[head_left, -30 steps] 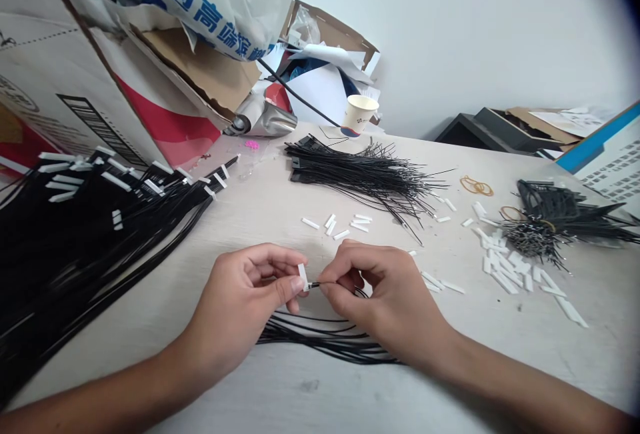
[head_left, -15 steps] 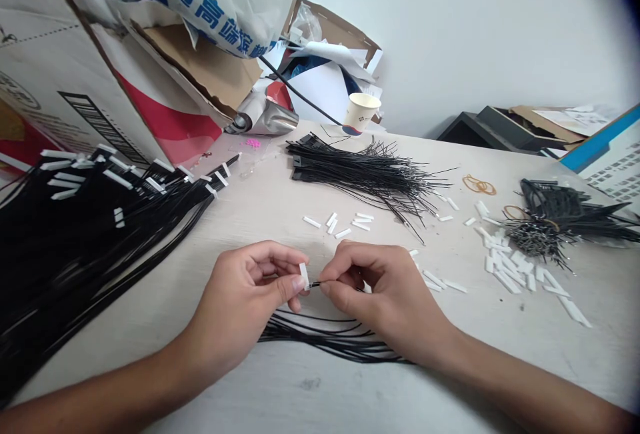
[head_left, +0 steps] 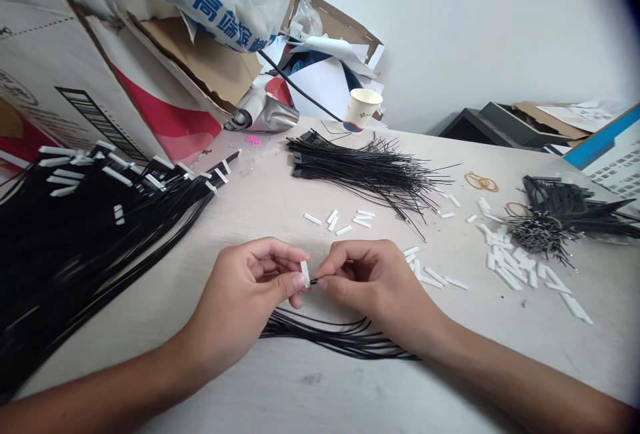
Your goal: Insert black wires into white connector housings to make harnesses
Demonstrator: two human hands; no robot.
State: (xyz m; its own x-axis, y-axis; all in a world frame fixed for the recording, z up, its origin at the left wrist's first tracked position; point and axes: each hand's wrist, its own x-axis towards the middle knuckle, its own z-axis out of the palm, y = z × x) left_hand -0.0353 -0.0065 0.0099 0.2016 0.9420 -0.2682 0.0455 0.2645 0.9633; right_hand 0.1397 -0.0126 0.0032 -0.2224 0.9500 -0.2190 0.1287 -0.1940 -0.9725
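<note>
Between the thumb and fingers of my left hand (head_left: 255, 281) is a small white plastic connector housing (head_left: 305, 273), held upright. My right hand (head_left: 367, 281) pinches a thin black wire (head_left: 314, 281) close to its tip. That tip meets the housing's lower right side; how far it goes in is too small to tell. Below both hands a bundle of black wires (head_left: 330, 339) lies on the table, partly hidden by my right hand and wrist.
Loose white housings (head_left: 510, 261) are scattered at the right and middle. Black wire bundles lie at the back (head_left: 360, 171), right (head_left: 545, 221) and left (head_left: 100, 234), the left with white ends. A paper cup (head_left: 361, 111), rubber bands (head_left: 481, 181) and a carton (head_left: 100, 74) stand around.
My right hand has shifted slightly left, bringing its fingertips closer to the white connector housing. My left hand stays nearly still, and the view has tilted a little.
</note>
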